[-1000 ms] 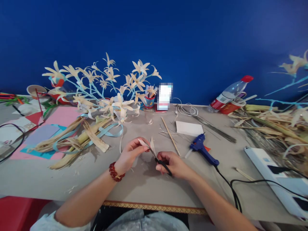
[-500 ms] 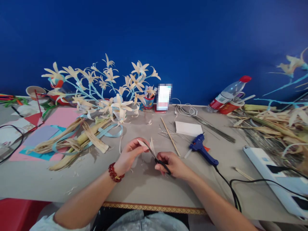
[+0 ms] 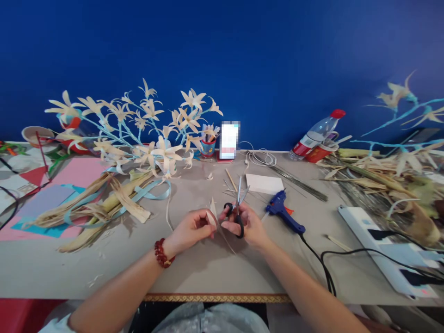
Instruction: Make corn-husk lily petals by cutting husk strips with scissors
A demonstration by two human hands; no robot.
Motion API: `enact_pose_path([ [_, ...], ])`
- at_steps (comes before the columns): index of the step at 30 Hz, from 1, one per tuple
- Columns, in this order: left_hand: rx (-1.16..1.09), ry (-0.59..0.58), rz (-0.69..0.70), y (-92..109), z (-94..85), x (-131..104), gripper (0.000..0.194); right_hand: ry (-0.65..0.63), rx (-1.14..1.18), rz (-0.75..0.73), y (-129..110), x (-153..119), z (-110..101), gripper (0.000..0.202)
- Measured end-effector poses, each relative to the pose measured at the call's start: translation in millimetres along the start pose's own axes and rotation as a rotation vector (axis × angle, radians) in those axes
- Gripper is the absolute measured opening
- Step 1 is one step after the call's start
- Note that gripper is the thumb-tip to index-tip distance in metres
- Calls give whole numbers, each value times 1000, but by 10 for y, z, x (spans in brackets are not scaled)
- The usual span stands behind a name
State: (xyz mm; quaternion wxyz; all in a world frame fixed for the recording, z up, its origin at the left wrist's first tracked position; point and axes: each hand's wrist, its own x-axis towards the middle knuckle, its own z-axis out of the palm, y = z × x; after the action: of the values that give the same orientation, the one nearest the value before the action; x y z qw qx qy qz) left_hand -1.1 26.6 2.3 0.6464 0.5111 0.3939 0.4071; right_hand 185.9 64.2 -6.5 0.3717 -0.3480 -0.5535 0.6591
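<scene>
Near the front middle of the table, my left hand (image 3: 190, 230) pinches a small pale strip of dried husk (image 3: 213, 209), which has pointed tips and a thin tail hanging toward the right. Just right of it, my right hand (image 3: 248, 226) holds black-handled scissors (image 3: 238, 209). Their blades are parted and point up, away from the strip. A blue glue gun (image 3: 286, 212) lies right of my right hand. Behind the scissors are a thin stick (image 3: 231, 179) and a white block (image 3: 264, 183).
Pale husk flowers on blue stems (image 3: 151, 150) stand at the back left, above dried husks (image 3: 116, 199). A phone (image 3: 229, 141) and a tilted bottle (image 3: 315, 136) are at the back. A power strip (image 3: 367, 245) with black cables lies right.
The scissors have come off the strip and turned upward, with their blades apart. My right hand has rotated with them. The view has shifted slightly to the right.
</scene>
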Motion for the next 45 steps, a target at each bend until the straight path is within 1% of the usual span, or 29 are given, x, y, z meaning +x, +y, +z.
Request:
enact_pose_path([
  [2, 107, -21, -24, -38, 62, -3, 13, -11, 32, -5, 12, -12, 40, 39],
  [4, 200, -14, -23, -71, 115, -4, 12, -15, 22, 4, 21, -25, 67, 39],
  [7, 226, -12, -36, -94, 146, 1, 13, -18, -22, 21, 17, -43, 79, 37],
  [9, 202, -12, -50, -91, 136, 6, 15, -19, -19, 26, 7, -50, 76, 36],
  [11, 201, -5, -35, -74, 115, 10, 18, -5, 2, 21, 2, -51, 70, 37],
  [16, 219, 29, 75, -28, 79, 10, 21, 28, 82, 25, 5, -36, 49, 38],
  [21, 240, 79, 150, -52, 56, -8, 18, 37, 113, 49, -12, -30, 32, 38],
  [27, 287, 78, 162, -58, 35, -18, 20, 17, 102, 33, -33, -28, 10, 38],
  [30, 229, 114, 173, -41, 38, -12, 18, 25, 89, 37, -26, -36, 9, 40],
  [34, 5, 187, 147, -33, 60, -14, 17, 15, 99, 54, -8, -47, 18, 40],
  [37, -136, 186, 123, -51, 96, -27, 15, 34, 111, 50, -4, -47, 26, 41],
  [39, -144, 175, 114, -68, 122, -33, 15, 38, 118, 44, -6, -49, 31, 41],
  [42, -123, 208, 113, -88, 145, -27, 13, 11, 129, 54, -1, -55, 37, 39],
  [45, -205, 205, 74, -92, 143, -14, 12, -13, 128, 57, 18, -60, 40, 39],
])
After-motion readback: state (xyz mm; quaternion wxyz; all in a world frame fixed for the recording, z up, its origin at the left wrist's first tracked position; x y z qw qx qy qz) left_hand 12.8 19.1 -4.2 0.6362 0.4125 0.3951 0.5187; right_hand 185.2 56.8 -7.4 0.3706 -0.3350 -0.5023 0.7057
